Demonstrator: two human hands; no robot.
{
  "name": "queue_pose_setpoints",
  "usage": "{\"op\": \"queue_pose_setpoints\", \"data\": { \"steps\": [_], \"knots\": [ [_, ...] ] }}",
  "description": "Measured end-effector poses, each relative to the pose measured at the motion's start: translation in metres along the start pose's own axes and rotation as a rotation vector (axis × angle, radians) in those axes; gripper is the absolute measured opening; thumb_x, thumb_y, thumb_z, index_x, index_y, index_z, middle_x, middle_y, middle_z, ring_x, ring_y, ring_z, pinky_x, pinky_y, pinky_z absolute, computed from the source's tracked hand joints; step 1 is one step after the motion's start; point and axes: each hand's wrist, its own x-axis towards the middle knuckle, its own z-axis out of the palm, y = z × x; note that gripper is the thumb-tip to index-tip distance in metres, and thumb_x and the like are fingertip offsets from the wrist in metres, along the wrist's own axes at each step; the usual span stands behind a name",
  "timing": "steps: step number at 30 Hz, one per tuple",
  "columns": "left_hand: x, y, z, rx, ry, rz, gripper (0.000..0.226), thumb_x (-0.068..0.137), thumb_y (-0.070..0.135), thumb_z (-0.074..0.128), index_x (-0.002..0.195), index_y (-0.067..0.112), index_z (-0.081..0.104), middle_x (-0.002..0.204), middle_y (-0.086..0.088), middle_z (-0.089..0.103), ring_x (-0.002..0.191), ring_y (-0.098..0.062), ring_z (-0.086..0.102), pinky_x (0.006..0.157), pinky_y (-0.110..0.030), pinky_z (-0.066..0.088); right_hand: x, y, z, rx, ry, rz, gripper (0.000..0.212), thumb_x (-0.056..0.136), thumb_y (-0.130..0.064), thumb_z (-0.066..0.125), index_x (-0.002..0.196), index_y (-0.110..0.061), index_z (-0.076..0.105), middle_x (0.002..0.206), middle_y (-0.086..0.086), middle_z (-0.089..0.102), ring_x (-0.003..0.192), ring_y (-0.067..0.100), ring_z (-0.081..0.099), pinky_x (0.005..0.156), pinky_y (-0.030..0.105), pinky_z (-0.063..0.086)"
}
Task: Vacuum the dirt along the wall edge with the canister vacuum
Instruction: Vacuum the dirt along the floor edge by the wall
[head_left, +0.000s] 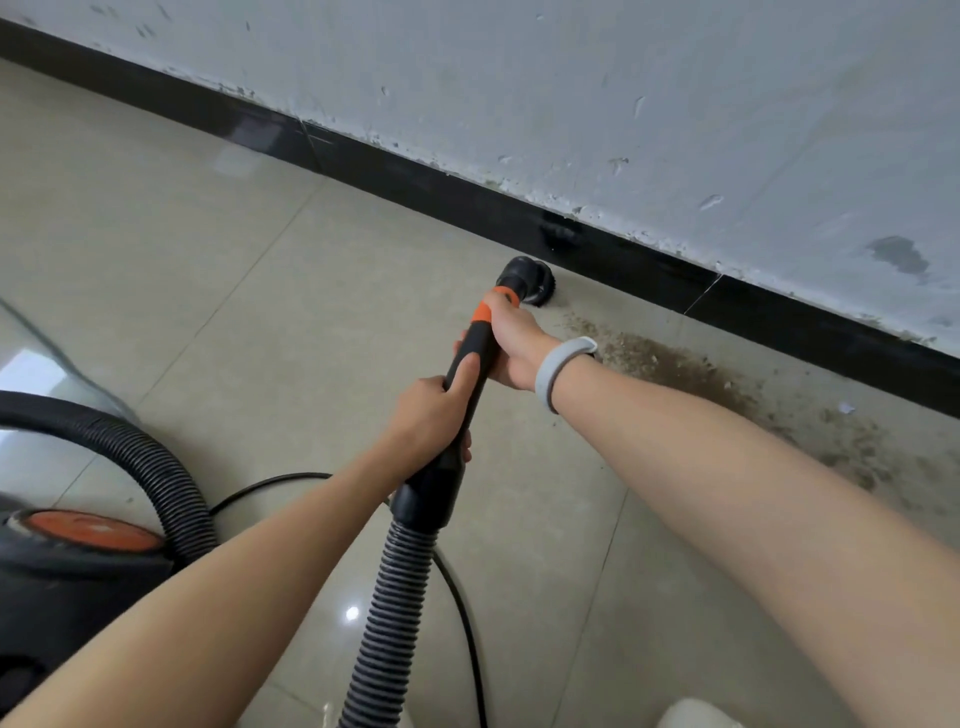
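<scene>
I hold a black vacuum wand (470, 364) with an orange collar in both hands. My left hand (431, 415) grips its lower part, thumb along the tube. My right hand (511, 345), with a grey wristband, grips the upper part near the collar. The round brush nozzle (527, 280) rests on the tiled floor close to the black baseboard (467, 200). A band of brown dirt (691, 374) lies along the wall edge, right of the nozzle. The ribbed hose (389, 613) runs down from the wand.
The canister vacuum (67, 566), black with an orange top, stands at the lower left with its hose looping over it. A black power cord (467, 623) lies on the beige tiles. The scuffed white wall (675, 130) runs diagonally.
</scene>
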Motion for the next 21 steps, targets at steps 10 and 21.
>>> {"op": "queue_pose_setpoints", "data": {
  "steps": [10, 21],
  "knots": [
    [-0.031, -0.030, 0.003, 0.185, -0.170, 0.065, 0.050, 0.092, 0.054, 0.034, 0.075, 0.010, 0.049, 0.045, -0.003, 0.061, 0.042, -0.018, 0.062, 0.041, -0.015, 0.042, -0.023, 0.050, -0.027, 0.150, 0.142, 0.078, 0.032, 0.097, -0.036, 0.040, 0.082, -0.009, 0.044, 0.067, 0.008, 0.056, 0.050, 0.023, 0.058, 0.057, 0.034, 0.052],
    [-0.003, -0.011, 0.004, 0.094, -0.050, 0.074, 0.052, 0.093, 0.055, 0.036, 0.074, 0.009, 0.051, 0.048, -0.005, 0.062, 0.045, -0.022, 0.064, 0.043, -0.021, 0.045, -0.008, 0.014, -0.012, 0.103, 0.074, -0.002, 0.027, 0.096, -0.030, 0.042, 0.083, -0.006, 0.042, 0.068, 0.009, 0.052, 0.043, 0.022, 0.057, 0.052, 0.032, 0.051]
  ]
}}
